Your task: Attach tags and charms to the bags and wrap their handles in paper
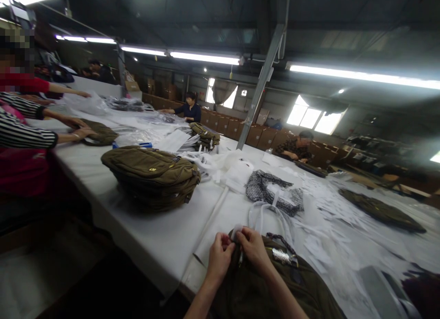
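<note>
An olive-green backpack (305, 282) lies at the table's near edge, under my forearms. At its top left edge, my left hand (220, 257) is closed in a pinch beside a small, thin white wrapping piece (237, 231). My right hand (253, 246) pinches the same white piece from the other side, thumb and fingers together. A zipper pull (241, 257) hangs just below the fingers. The backpack's dark top handle (283, 241) and a shiny silver patch (281, 255) show right of my right hand. Fingertip detail is partly hidden.
A pile of olive backpacks (151, 177) stands left on the white-covered table (192, 227). White straps (271, 216), a black-and-white patterned bundle (271, 190) and scattered white slips (330, 218) lie ahead. A co-worker's striped sleeves (27, 131) reach in from the left. A slanted metal post (261, 90) rises behind.
</note>
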`<state>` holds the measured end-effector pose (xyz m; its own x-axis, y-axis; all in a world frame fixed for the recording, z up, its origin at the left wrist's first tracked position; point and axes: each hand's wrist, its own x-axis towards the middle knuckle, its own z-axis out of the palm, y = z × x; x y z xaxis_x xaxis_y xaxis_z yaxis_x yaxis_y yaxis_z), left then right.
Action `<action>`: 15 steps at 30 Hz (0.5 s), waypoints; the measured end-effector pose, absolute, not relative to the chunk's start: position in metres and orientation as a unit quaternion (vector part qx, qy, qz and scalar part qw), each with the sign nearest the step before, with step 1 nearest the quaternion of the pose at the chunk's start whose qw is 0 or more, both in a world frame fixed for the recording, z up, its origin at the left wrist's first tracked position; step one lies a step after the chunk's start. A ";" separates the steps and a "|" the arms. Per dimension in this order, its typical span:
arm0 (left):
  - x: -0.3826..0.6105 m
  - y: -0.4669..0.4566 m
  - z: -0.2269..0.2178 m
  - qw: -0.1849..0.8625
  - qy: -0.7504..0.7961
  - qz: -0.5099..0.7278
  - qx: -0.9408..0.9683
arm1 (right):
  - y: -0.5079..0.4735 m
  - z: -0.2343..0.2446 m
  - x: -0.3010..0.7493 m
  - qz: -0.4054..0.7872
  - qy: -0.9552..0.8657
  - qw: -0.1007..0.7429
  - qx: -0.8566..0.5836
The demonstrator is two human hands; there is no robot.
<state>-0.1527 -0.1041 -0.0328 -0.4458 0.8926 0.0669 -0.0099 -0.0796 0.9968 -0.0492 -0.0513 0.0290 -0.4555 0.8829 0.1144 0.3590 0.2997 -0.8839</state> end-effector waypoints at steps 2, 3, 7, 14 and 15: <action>-0.154 -0.105 -0.035 0.374 0.568 0.632 0.373 | -0.051 0.027 -0.050 0.378 -0.764 0.311 -0.420; -0.155 -0.106 -0.035 0.385 0.560 0.636 0.366 | -0.051 0.027 -0.051 0.358 -0.773 0.312 -0.421; -0.157 -0.108 -0.032 0.420 0.530 0.651 0.344 | -0.053 0.028 -0.054 0.312 -0.803 0.309 -0.402; -0.154 -0.105 -0.033 0.383 0.565 0.647 0.341 | -0.051 0.023 -0.050 0.413 -0.750 0.290 -0.428; -0.154 -0.105 -0.035 0.374 0.576 0.646 0.334 | -0.050 0.023 -0.049 0.421 -0.736 0.298 -0.438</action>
<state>-0.1537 -0.1048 -0.0345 -0.4978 0.8673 0.0014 -0.0983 -0.0581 0.9935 -0.0489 -0.0496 0.0229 -0.4385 0.8960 0.0698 0.3933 0.2611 -0.8816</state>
